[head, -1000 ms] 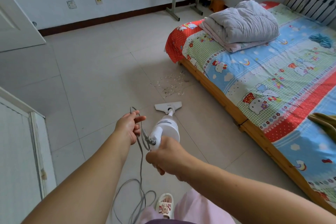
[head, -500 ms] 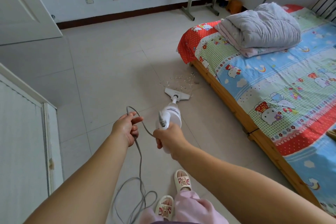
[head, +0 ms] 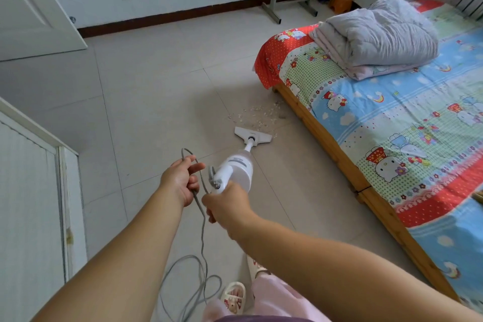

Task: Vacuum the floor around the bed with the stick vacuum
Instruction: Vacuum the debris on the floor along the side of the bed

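White stick vacuum gripped in our right hand, left hand pinching the cord; nozzle sat just short of the crumbs by the bed's wooden edge, so pushing forward looked next.

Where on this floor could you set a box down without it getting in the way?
Bare tiles lie between the white door, the baseboard and the bed. It is crowded by the debris ahead of the vacuum head, and near the cord coiled by the slippers.
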